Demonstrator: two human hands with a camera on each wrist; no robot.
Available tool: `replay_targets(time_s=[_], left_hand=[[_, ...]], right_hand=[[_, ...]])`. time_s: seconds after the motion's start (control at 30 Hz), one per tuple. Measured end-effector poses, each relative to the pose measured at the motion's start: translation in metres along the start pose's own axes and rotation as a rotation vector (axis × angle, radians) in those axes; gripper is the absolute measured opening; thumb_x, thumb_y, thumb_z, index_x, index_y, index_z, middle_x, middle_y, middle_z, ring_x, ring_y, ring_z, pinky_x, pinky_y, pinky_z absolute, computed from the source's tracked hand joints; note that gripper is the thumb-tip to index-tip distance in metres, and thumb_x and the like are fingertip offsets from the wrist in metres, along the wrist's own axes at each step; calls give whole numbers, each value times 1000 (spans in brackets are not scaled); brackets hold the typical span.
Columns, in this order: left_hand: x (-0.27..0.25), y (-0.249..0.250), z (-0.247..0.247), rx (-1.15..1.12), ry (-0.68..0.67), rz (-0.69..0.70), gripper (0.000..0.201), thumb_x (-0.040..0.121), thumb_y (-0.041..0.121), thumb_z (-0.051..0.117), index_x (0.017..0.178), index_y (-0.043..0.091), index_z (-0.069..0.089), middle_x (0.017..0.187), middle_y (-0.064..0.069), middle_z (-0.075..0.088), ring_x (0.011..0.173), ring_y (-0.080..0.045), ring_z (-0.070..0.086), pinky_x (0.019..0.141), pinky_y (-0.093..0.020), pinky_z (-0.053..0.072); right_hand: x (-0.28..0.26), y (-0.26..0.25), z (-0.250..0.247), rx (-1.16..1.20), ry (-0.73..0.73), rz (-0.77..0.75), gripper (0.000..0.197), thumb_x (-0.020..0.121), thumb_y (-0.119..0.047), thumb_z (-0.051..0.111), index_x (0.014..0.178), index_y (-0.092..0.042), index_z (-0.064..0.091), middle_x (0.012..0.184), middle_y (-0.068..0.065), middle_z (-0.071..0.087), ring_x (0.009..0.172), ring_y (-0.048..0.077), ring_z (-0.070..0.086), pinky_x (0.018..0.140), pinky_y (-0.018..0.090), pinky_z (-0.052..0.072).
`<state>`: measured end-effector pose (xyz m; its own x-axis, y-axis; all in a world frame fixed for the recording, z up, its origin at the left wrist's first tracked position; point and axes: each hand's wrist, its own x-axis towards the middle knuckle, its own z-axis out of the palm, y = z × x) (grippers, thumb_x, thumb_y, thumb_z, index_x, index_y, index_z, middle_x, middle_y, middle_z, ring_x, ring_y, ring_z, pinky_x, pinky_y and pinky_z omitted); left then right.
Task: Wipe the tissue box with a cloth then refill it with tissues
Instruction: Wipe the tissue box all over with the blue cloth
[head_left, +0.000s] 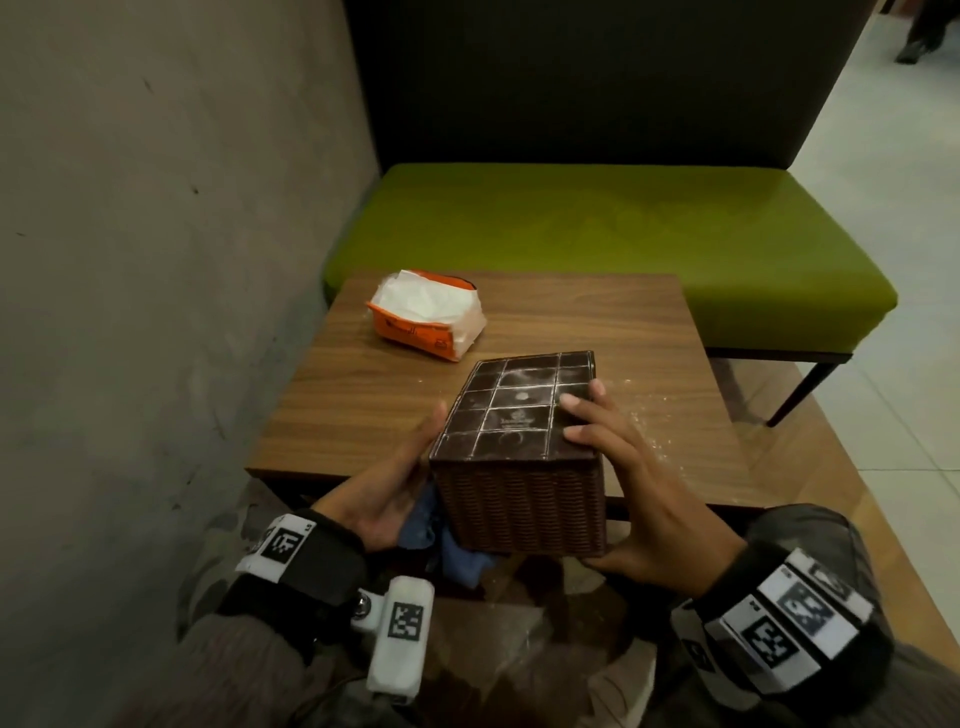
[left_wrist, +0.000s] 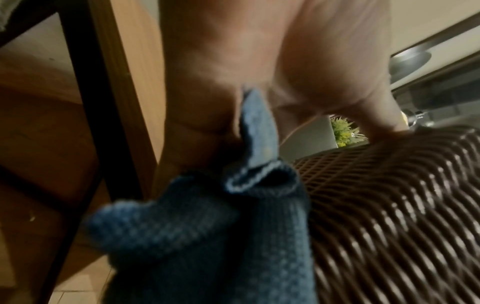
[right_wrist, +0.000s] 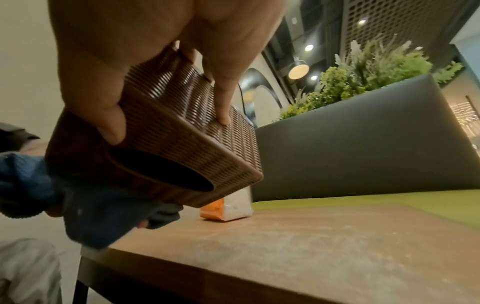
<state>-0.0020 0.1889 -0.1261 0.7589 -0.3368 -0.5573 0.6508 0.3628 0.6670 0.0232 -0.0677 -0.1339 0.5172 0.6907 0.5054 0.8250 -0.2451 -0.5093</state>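
Both hands hold the box (head_left: 519, 457) above the near table (head_left: 363, 415) edge.

The right hand (head_left: 644, 478) grips the box's right side — fingers (head_left: 579, 402) curled over the dusty gridded face that is turned up, thumb (right_wrist: 109, 119) at the near end beside the dark oval opening (right_wrist: 161, 170), which faces down. The left hand (head_left: 389, 488) presses the blue cloth (head_left: 441, 540) to the box's woven left wall, its fingers folded around the cloth (left_wrist: 207, 226). The box is lifted clear of the wood. An opened orange tissue pack (head_left: 426, 314) lies on the table's far left — well apart from the box. A green bench (head_left: 623, 244) stands behind.
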Motion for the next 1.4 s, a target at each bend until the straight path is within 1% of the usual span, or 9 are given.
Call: replay_targets(time_s=[0.27, 0.37, 0.43, 0.6, 0.77, 0.93, 1.1, 1.23, 1.4], left_hand=[[14, -14, 22, -33, 33, 123, 77, 51, 51, 79, 116, 12, 65, 118, -15, 66, 103, -25, 66, 80, -33, 56], [24, -18, 23, -19, 175, 277, 76, 64, 50, 71, 130, 18, 51, 123, -11, 64, 112, -25, 61, 95, -39, 50], [29, -22, 23, 22, 247, 417, 85, 63, 52, 77, 136, 31, 40, 130, -6, 59, 118, -25, 57, 102, -48, 43], [34, -34, 50, 60, 348, 637, 83, 69, 41, 74, 139, 41, 29, 136, 5, 52, 120, -15, 55, 101, -41, 45], [43, -40, 58, 274, 562, 704, 98, 63, 64, 71, 144, 38, 22, 148, 7, 32, 135, -13, 35, 111, -38, 33], [26, -46, 72, 855, 857, 1243, 57, 96, 29, 43, 146, 20, 20, 147, -3, 25, 135, -10, 27, 108, -18, 29], [16, -53, 61, 1699, 409, 1475, 41, 94, 25, 42, 134, 28, 41, 143, -6, 33, 125, -24, 39, 94, -41, 43], [15, -25, 56, 1532, 430, 1366, 49, 84, 21, 48, 132, 28, 48, 130, -3, 41, 119, -20, 40, 96, -35, 39], [33, 23, 27, 1164, 655, 1042, 45, 80, 24, 44, 121, 15, 61, 128, -15, 52, 117, -27, 46, 105, -34, 35]], right_hand=[[4, 15, -15, -2, -89, 254, 113, 71, -18, 81, 146, -47, 3, 161, -7, 2, 149, 12, 6, 116, 18, 20], [-3, 7, -8, 345, -59, 552, 119, 70, -29, 75, 146, -47, -14, 153, -30, 9, 139, -7, 22, 106, 19, 36], [-3, -2, 5, 659, 110, 816, 119, 63, -51, 69, 146, -46, -15, 152, -17, 22, 130, 4, 39, 100, 32, 45], [14, -18, 36, 1246, 380, 1062, 72, 72, -62, 64, 137, -39, 42, 127, 4, 63, 114, 25, 62, 84, 45, 55], [33, -20, 29, 1431, 499, 1137, 42, 89, -48, 50, 119, -22, 62, 106, 6, 74, 104, 25, 66, 93, 45, 50], [40, -18, 24, 1527, 498, 1231, 47, 86, -52, 52, 117, -19, 63, 111, 14, 71, 105, 31, 65, 91, 50, 51], [35, -16, 24, 1541, 558, 1211, 37, 92, -43, 50, 112, -15, 64, 92, 9, 71, 88, 26, 64, 78, 44, 55], [28, -13, 21, 1535, 474, 1252, 50, 84, -54, 51, 116, -17, 64, 109, 15, 69, 107, 31, 60, 100, 50, 44], [17, -9, 29, 1304, 533, 1302, 84, 61, -57, 74, 135, -30, 45, 125, 10, 63, 113, 34, 60, 82, 54, 54]])
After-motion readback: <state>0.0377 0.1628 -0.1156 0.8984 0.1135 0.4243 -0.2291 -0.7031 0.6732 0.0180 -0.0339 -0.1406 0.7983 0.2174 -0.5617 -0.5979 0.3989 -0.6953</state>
